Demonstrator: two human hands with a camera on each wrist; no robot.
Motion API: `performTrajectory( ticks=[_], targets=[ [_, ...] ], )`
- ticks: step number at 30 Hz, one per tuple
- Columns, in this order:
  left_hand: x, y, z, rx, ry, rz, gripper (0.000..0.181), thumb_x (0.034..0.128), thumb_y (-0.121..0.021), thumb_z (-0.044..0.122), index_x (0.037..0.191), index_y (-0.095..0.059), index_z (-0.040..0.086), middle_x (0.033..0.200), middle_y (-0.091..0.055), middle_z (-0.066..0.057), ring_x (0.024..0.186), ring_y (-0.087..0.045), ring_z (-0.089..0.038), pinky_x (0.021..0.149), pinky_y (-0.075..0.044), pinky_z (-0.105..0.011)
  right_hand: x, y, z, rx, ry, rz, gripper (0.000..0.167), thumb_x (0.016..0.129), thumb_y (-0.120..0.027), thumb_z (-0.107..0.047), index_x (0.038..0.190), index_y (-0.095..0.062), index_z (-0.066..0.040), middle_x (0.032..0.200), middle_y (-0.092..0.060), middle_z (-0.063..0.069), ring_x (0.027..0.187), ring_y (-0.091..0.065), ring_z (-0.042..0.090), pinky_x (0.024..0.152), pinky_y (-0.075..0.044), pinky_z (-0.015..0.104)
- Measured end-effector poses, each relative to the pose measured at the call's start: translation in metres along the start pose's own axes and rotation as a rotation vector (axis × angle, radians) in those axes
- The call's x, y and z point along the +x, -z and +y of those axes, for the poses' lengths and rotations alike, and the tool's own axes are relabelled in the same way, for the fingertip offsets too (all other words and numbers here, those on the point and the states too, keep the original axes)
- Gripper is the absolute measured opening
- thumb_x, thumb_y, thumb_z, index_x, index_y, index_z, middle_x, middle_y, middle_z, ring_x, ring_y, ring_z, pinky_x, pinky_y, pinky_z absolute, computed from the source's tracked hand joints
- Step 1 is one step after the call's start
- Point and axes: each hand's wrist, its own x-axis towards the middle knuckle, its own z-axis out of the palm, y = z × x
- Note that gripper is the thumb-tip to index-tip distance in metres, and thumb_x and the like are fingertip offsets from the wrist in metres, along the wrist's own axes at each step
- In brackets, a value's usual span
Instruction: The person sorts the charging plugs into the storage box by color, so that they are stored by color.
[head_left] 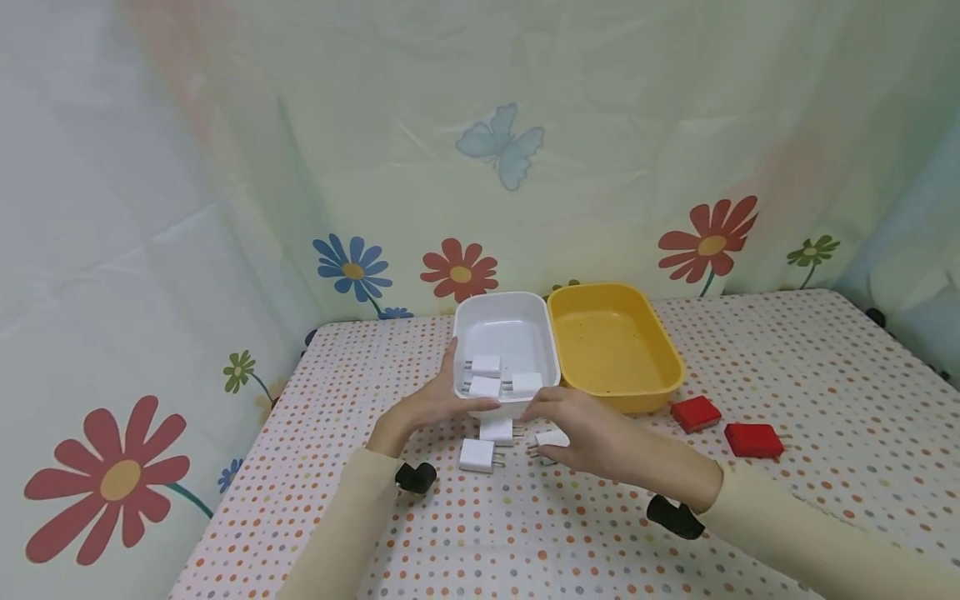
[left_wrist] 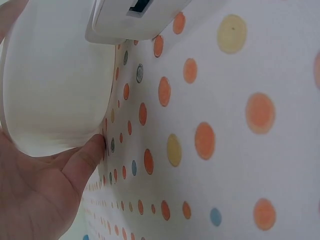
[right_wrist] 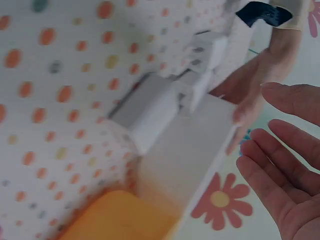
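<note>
The white tray sits by the far edge of the table, a bit left of the middle. Its long side runs from the far edge toward the near edge. The left hand holds it at its near left corner, with the thumb along the near wall and the other fingers against the left side.

The right hand is by the tray's near right corner. Its fingers are apart and hold nothing. Its thumb shows in front of one white plug; I cannot tell if they touch. That plug's prongs point to the left edge of the table.

Three tray plugs lie in the near end of the tray. Their long way goes from left to right, and their prongs point left. Two table plugs lie on the table just in front of the tray, prongs to the right.

The yellow tray sits right beside the white one, its long side also going from far to near. Two red plugs lie to its right; the farther-right one has prongs pointing to the table's right edge.
</note>
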Motion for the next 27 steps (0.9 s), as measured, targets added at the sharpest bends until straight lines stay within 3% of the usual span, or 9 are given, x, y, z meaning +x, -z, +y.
performTrajectory(
  ticks=[10, 16, 20, 27],
  targets=[
    [-0.001, 0.004, -0.001, 0.005, 0.020, 0.001, 0.132, 0.0837, -0.088, 0.042, 0.167, 0.013, 0.020, 0.171, -0.016, -0.014, 0.154, -0.026, -0.033, 0.120, -0.025, -0.062, -0.013, -0.026, 0.027, 0.073, -0.104, -0.088, 0.036, 0.082, -0.089, -0.006, 0.115, -0.075, -0.001, 0.118, -0.071, 0.012, 0.105, -0.069, 0.027, 0.088, -0.059, 0.040],
    [0.001, 0.003, 0.001, 0.001, -0.001, -0.005, 0.130, 0.0844, -0.087, 0.038, 0.167, 0.012, 0.020, 0.169, -0.021, -0.014, 0.152, -0.029, -0.032, 0.121, -0.026, -0.061, -0.017, -0.042, 0.047, 0.085, -0.063, -0.069, 0.041, 0.079, -0.088, 0.001, 0.117, -0.073, 0.003, 0.118, -0.070, 0.016, 0.105, -0.070, 0.030, 0.088, -0.060, 0.042],
    [0.002, 0.002, 0.001, 0.011, 0.011, 0.007, 0.130, 0.0847, -0.087, 0.036, 0.167, 0.012, 0.021, 0.170, -0.019, -0.014, 0.154, -0.027, -0.032, 0.121, -0.025, -0.061, -0.013, -0.042, 0.048, 0.068, -0.068, -0.069, 0.040, 0.079, -0.087, 0.004, 0.116, -0.073, 0.004, 0.118, -0.071, 0.018, 0.106, -0.070, 0.031, 0.088, -0.060, 0.041],
    [0.001, 0.001, 0.000, 0.021, 0.015, 0.008, 0.129, 0.0853, -0.087, 0.035, 0.167, 0.012, 0.020, 0.171, -0.017, -0.014, 0.154, -0.026, -0.033, 0.121, -0.025, -0.061, -0.008, -0.040, 0.038, 0.023, -0.161, -0.115, 0.041, 0.077, -0.092, -0.002, 0.113, -0.074, 0.004, 0.117, -0.071, 0.020, 0.106, -0.071, 0.032, 0.088, -0.060, 0.041]
  ],
)
